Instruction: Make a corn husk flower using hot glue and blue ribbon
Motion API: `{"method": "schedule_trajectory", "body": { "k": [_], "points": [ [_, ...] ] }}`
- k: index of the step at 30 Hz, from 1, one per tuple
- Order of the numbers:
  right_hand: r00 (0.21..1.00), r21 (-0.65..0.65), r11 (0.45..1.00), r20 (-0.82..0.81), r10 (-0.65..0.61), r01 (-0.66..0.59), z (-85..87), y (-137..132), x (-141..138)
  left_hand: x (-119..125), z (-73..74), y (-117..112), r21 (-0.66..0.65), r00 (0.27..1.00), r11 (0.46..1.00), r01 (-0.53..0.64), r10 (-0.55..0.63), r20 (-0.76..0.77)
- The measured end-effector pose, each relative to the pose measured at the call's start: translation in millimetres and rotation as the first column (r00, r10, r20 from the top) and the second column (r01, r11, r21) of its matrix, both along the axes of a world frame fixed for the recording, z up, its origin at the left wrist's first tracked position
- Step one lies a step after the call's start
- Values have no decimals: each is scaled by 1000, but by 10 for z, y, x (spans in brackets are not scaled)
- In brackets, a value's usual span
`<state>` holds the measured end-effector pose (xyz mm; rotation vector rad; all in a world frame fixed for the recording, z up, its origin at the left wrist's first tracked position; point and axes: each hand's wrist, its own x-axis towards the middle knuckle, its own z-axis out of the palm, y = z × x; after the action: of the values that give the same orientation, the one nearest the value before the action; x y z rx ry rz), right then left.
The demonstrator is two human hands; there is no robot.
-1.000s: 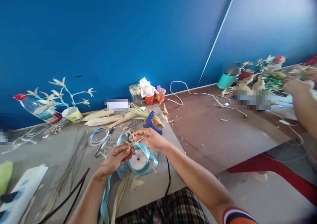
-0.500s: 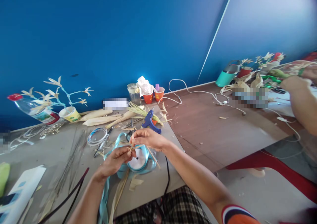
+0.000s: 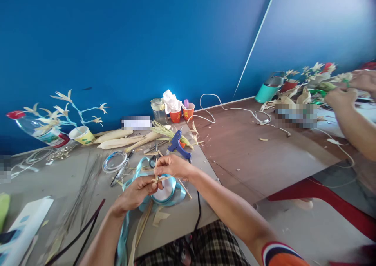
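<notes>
My left hand (image 3: 137, 192) and my right hand (image 3: 172, 165) meet above a spool of light blue ribbon (image 3: 167, 189) on the grey board (image 3: 182, 215). Both pinch the same small bundle of dried husk strips (image 3: 161, 177). The left fingers close round its lower end, from which long pale strips (image 3: 141, 227) hang toward me. The right thumb and fingers pinch its upper part, with thin ends sticking up and out to the right. A blue glue gun (image 3: 178, 143) lies just behind my right hand, scissors (image 3: 153, 160) beside it.
Corn husks (image 3: 117, 140), a coil of wire (image 3: 113, 161), paper cups (image 3: 182, 113), a tilted water bottle (image 3: 38, 128) and a husk-flower branch (image 3: 73, 109) line the wall. White cable (image 3: 235, 111) crosses the brown table. At far right another person's hands (image 3: 346, 91) work among husk flowers.
My hands have stayed together on the husk bundle, shifting slightly toward me and left; my right fingers have turned a little on it. The other person's hands at right have moved.
</notes>
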<state>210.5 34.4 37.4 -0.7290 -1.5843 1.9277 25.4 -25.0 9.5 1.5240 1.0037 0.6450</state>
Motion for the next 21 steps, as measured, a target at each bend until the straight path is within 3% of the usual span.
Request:
{"method": "schedule_trajectory", "body": {
  "k": [3,7,10,15,21],
  "points": [
    [998,-35,999,-62,14,-17,-10,10,3,-12,13,1,27,999,998,-50,51,-20],
    [977,-106,979,-109,-184,173,-40,47,-10,-26,31,26,97,966,961,-257,259,-5],
    [967,-87,976,-145,-210,199,-58,49,-25,-20,40,53,154,937,925,-347,350,4],
    [965,-121,988,-232,-122,96,-18,-19,-45,13,42,70,214,944,925,-314,329,-38],
    [945,-159,955,-174,-277,251,-28,-16,-80,29,71,70,275,944,918,-286,319,-83]
  ]
}}
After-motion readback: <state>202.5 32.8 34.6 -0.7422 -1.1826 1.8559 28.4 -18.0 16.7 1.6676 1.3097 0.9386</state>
